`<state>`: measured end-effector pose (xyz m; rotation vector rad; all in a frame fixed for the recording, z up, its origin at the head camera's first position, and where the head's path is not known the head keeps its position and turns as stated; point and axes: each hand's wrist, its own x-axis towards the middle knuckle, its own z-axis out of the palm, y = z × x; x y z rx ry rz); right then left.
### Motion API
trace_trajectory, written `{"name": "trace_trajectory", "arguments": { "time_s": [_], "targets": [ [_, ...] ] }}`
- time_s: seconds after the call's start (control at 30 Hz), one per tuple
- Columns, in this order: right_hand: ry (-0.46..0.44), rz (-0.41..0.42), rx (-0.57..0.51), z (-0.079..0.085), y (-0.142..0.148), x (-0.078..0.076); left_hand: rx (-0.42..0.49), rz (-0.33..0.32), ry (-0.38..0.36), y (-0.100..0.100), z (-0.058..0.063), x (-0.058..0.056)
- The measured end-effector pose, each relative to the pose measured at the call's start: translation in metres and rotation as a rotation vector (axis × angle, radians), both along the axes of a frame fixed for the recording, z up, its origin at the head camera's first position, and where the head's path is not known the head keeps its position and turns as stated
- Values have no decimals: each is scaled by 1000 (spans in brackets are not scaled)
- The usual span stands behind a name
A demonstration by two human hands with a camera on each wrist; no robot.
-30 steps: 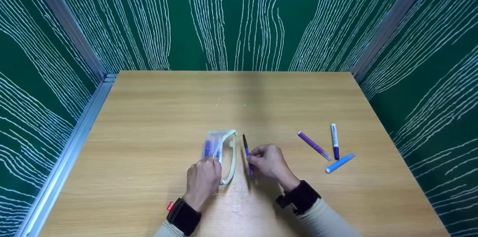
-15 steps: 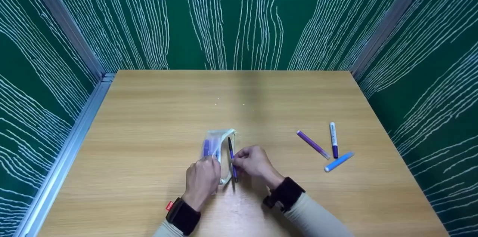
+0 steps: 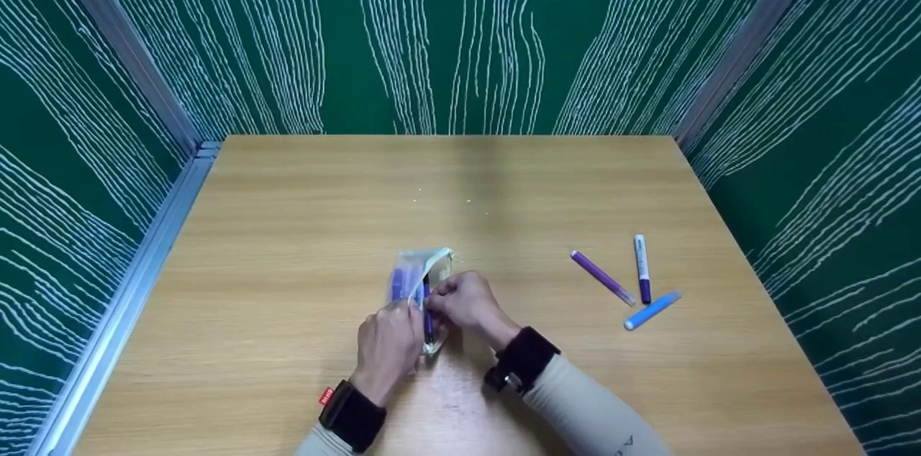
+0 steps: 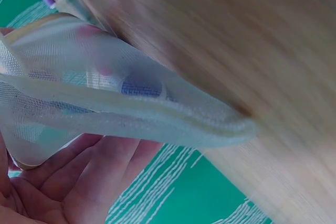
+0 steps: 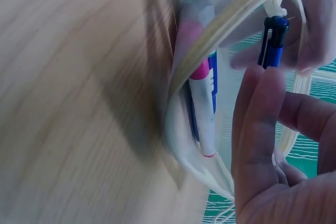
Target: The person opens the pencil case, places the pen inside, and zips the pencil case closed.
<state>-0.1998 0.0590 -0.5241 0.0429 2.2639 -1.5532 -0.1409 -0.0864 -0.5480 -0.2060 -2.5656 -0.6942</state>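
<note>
My left hand grips the side of a pale mesh pencil pouch at the table's near middle. The pouch's zip mouth gapes to the right. My right hand pinches a blue-purple pen with black ends between fingertips and thumb, within the pouch's opening. In the right wrist view the black end of the pen points up beside the zip end, framed by the rim. A white marker with a pink band lies inside the pouch, alongside other pens. Through the mesh, the left wrist view shows a blue shape.
To the right on the wooden table lie a purple felt-tip pen, a white marker with a dark purple cap and a blue felt-tip pen. Green walls with white lines enclose the table at the back and sides.
My right hand has moved left with the pen, from beside the pouch into its open mouth. My left hand has kept its grip on the pouch in the same spot.
</note>
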Motion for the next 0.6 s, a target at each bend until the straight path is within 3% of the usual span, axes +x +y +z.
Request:
{"name": "trace_trajectory", "arguments": {
  "time_s": [0.37, 0.6],
  "targets": [
    [32, -43, 10, -3, -17, -5, -9, 10, 28, 0, 0, 0],
    [142, -21, 105, -8, -22, -8, -21, 20, 71, 1, 0, 0]
  ]
}}
